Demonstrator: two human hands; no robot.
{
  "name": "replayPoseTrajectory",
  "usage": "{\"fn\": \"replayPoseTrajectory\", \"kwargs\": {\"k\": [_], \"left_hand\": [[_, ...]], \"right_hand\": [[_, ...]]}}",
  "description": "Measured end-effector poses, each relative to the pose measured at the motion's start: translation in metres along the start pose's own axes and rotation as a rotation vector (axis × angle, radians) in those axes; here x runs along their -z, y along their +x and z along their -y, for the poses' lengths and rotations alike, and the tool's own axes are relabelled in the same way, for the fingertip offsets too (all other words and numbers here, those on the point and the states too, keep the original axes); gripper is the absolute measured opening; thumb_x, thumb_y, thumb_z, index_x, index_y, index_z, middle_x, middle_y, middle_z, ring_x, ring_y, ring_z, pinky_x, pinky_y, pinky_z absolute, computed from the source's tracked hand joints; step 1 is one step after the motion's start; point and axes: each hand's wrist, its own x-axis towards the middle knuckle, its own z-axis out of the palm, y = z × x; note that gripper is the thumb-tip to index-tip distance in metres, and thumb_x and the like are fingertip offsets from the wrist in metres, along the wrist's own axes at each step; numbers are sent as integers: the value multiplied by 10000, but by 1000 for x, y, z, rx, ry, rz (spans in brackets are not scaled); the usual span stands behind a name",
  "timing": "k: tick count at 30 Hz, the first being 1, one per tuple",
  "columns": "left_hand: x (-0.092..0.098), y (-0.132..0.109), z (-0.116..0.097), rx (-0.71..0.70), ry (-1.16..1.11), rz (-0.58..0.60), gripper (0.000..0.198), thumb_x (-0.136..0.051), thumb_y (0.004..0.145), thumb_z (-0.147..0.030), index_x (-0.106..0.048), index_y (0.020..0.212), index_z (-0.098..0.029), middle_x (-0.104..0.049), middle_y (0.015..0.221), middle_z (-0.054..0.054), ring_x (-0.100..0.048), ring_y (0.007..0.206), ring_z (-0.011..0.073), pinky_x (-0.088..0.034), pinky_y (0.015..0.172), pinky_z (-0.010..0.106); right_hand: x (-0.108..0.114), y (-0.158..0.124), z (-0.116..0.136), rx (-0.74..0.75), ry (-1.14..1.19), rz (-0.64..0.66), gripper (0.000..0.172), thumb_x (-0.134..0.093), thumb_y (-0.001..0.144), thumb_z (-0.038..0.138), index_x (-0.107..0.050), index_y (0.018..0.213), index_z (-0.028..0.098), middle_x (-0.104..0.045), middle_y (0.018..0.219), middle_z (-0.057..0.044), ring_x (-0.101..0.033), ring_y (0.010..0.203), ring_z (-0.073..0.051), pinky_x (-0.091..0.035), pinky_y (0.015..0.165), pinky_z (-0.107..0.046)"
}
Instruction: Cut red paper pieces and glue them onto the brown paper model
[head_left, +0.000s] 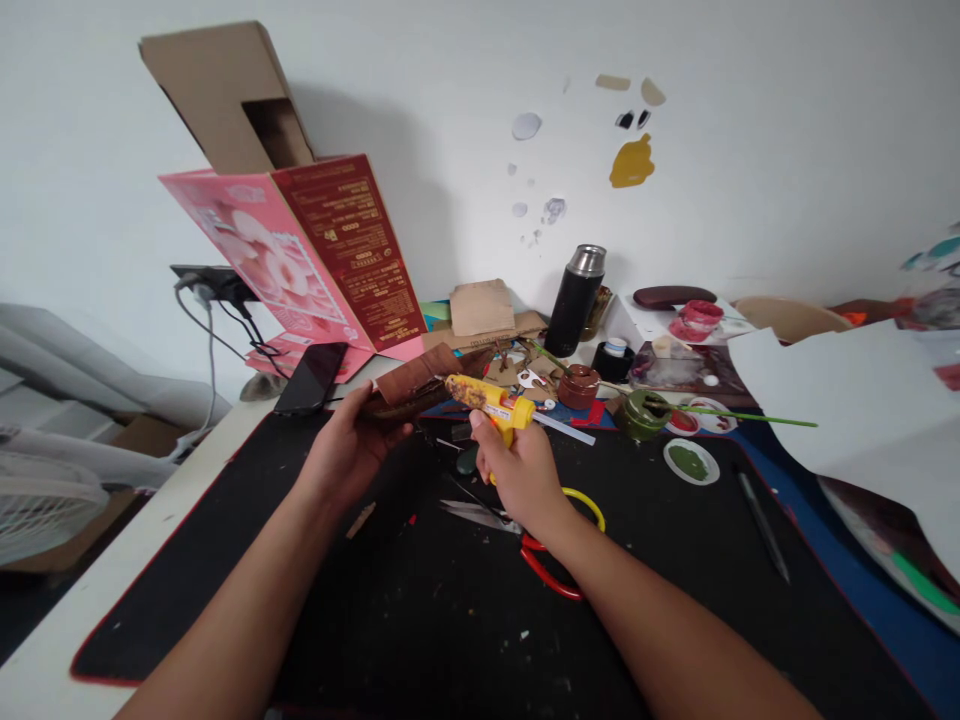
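My right hand [522, 470] is closed round the grip of a yellow glue gun [491, 399], whose stained nozzle points left toward a brown painted cardboard piece [416, 378]. My left hand [349, 448] holds that brown piece from below, fingers curled on its near edge, just above the black mat [420, 600]. Red and yellow handled scissors [525, 535] lie on the mat right under my right wrist.
A black phone [311, 378] lies at the left beside a pink box [300, 250] under a cardboard carton [225, 95]. Behind stand a black flask [574, 298], brown and green paint pots [579, 385], a paint dish [690, 462] and a pen [761, 520]. White paper [862, 410] covers the right.
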Motion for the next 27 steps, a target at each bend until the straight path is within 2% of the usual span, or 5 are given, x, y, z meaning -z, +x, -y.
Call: {"fn": "replayPoseTrajectory", "kwargs": {"k": [4, 11, 22, 27], "left_hand": [[-1, 0, 0, 0, -10, 7, 197, -564, 999, -214, -746, 954, -151, -808, 900, 101, -762, 721, 216, -616, 542, 278], [-3, -2, -2, -3, 15, -12, 276, -493, 1039, -205, -733, 914, -148, -807, 864, 86, -762, 710, 205, -615, 525, 268], [1, 1, 0, -20, -3, 3, 245, -520, 1027, -214, -742, 943, -152, -807, 902, 98, -759, 731, 214, -618, 537, 281], [1, 2, 0, -25, -5, -1, 245, -526, 1022, -224, -746, 951, -145, -803, 875, 96, -755, 717, 219, -611, 528, 286]], "right_hand": [[1, 0, 2, -3, -33, -11, 553, -543, 998, 705, -558, 713, 231, -524, 490, 25, -535, 456, -147, -392, 478, -266], [1, 0, 3, -8, -24, -20, 550, -547, 998, 701, -562, 716, 229, -522, 491, 24, -532, 453, -146, -388, 476, -268], [2, 0, 4, -25, -12, -33, 537, -555, 1001, 680, -588, 727, 219, -524, 485, 27, -520, 443, -139, -388, 470, -259], [0, 0, 0, -17, 27, 1, 537, -564, 996, 681, -566, 723, 219, -508, 484, 41, -502, 437, -127, -376, 463, -249]]}}
